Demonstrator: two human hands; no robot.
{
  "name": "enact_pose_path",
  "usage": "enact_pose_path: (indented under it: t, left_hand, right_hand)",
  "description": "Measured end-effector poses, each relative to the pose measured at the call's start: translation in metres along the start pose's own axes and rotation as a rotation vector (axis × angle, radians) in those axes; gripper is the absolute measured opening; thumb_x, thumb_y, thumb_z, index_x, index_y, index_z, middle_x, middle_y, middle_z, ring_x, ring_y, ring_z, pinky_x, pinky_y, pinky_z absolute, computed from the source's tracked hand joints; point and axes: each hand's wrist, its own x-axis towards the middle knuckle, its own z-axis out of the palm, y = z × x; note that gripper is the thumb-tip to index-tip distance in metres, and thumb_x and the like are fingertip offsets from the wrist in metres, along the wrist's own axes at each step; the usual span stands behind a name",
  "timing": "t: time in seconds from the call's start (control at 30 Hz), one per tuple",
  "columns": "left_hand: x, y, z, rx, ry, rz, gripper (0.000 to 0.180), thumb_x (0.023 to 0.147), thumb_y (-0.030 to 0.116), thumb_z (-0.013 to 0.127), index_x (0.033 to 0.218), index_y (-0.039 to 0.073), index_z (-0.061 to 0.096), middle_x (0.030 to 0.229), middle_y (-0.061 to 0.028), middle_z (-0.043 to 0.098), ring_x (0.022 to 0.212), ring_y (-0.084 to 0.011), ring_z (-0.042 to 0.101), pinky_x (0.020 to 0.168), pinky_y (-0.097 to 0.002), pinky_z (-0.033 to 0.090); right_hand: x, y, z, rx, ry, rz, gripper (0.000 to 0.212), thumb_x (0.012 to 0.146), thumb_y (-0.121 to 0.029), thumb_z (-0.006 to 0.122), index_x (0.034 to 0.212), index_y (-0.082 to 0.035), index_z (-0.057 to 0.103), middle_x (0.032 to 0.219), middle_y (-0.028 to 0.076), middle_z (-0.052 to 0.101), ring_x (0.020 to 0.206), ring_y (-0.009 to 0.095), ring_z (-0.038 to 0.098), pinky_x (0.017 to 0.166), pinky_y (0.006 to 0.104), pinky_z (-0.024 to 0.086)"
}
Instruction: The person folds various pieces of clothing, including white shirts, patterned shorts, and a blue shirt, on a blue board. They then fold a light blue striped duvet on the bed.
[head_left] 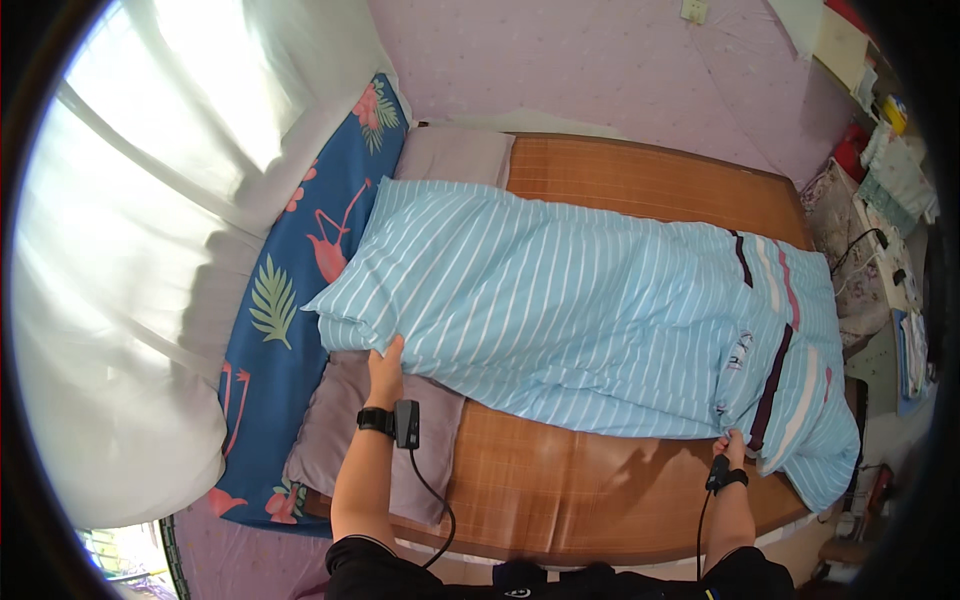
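Note:
A light blue quilt (560,300) with white stripes lies lengthwise over the bed, its surface wrinkled toward the right. Dark, white and pink bands cross its right end. My left hand (387,362) is closed on the quilt's near edge close to the left end, above a mauve pillow (420,460). Farther right, my right hand (733,447) grips the same near edge by the dark band. Both arms are stretched wide apart, each wrist wearing a black strap with a small device and cable.
Under the quilt is a brown bamboo mat (560,490). A second mauve pillow (455,157) lies at the far left. The blue headboard cover (285,310) carries flamingos and leaves. White curtains (130,280) hang at left; a cluttered desk (880,270) stands at right.

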Motion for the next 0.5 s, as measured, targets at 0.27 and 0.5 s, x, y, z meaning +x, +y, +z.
enact_pose_path:
  t: [0.27, 0.5]
  left_hand:
    - [-0.215, 0.027, -0.093, 0.27, 0.049, -0.031, 0.04, 0.083, 0.014, 0.056, 0.115, -0.008, 0.047, 0.112, -0.0082, 0.053, 0.1, -0.0161, 0.048, 0.087, -0.0274, 0.037]
    - [-0.342, -0.077, -0.157, 0.701, 0.281, -0.91, 0.044, 0.079, 0.027, 0.059, 0.106, -0.007, 0.051, 0.088, -0.0193, 0.058, 0.082, -0.0249, 0.061, 0.065, -0.0374, 0.05]
  right_hand:
    - [-0.092, -0.066, -0.197, -0.119, 0.018, -0.038, 0.018, 0.082, -0.024, 0.047, 0.076, -0.007, 0.044, 0.056, 0.004, 0.041, 0.042, 0.015, 0.037, 0.038, 0.0269, 0.031]
    - [-0.086, 0.014, -0.288, -1.054, 0.042, 0.19, 0.028, 0.08, -0.027, 0.045, 0.081, -0.002, 0.058, 0.068, 0.012, 0.057, 0.057, 0.024, 0.056, 0.047, 0.0371, 0.044]
